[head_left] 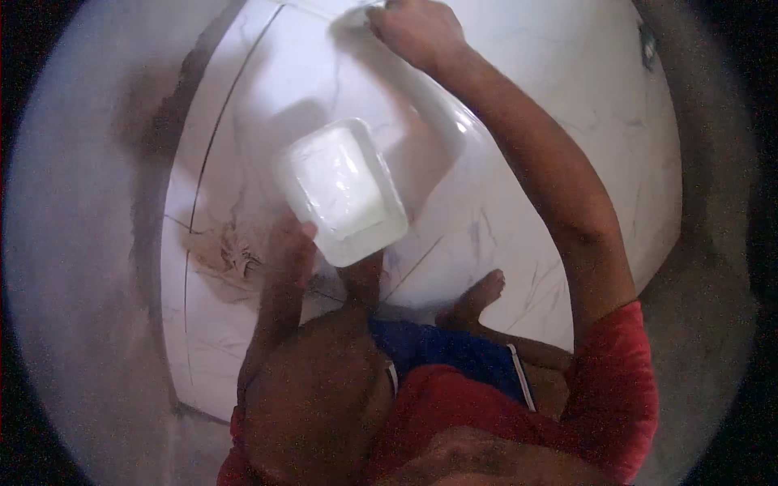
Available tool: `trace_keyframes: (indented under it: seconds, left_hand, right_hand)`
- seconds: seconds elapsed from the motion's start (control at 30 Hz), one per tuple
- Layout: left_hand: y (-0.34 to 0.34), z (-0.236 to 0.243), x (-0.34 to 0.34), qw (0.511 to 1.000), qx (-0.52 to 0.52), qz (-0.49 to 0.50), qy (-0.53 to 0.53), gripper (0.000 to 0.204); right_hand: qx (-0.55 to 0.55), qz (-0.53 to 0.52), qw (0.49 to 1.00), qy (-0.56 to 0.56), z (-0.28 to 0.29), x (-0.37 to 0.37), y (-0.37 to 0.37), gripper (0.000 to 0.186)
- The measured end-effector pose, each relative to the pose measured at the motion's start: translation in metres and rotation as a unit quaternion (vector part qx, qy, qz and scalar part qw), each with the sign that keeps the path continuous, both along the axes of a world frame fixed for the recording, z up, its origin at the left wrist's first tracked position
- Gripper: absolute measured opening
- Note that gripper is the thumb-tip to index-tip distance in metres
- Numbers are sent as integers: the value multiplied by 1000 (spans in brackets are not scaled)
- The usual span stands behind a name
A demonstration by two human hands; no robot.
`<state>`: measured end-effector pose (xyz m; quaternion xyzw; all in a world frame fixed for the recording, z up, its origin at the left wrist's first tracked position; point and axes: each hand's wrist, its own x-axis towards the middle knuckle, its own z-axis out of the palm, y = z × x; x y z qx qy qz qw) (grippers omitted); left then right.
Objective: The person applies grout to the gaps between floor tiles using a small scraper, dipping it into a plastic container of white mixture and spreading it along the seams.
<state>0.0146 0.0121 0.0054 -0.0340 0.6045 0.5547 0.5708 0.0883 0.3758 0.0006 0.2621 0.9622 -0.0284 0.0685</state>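
My left hand [293,243] grips a white rectangular plastic tub [392,217] by its near left corner, the thumb over the rim. The tub is raised above the white tiled floor, and its inside looks white and shiny. At the top edge of the view, my right hand [417,34] is stretched far forward with its fingers closed. A pale, blurred shape lies beside those fingers, too smeared to name. Below and to the left of the tub, a crumpled beige cloth [235,255] rests on the floor near my left forearm.
White marble-patterned tiles [519,211] with dark joints cover the floor, and a glossy streak runs under my right arm. My bare foot [478,300] is on the tiles near me. Grey surfaces border both sides. A small dark object [647,44] sits at the far right.
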Motion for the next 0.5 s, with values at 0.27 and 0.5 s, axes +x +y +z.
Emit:
trace_keyframes:
  seconds: [0.27, 0.5]
  left_hand:
    - [-11, 1, -9, 997, 16, 38, -66, 70]
    - [4, -2, -21, 997, 1, -10, -71, 76]
  right_hand:
    - [-19, 34, 999, -11, 9, -131, 23, 24]
    - [2, 59, 996, -68, 6, -14, 11, 20]
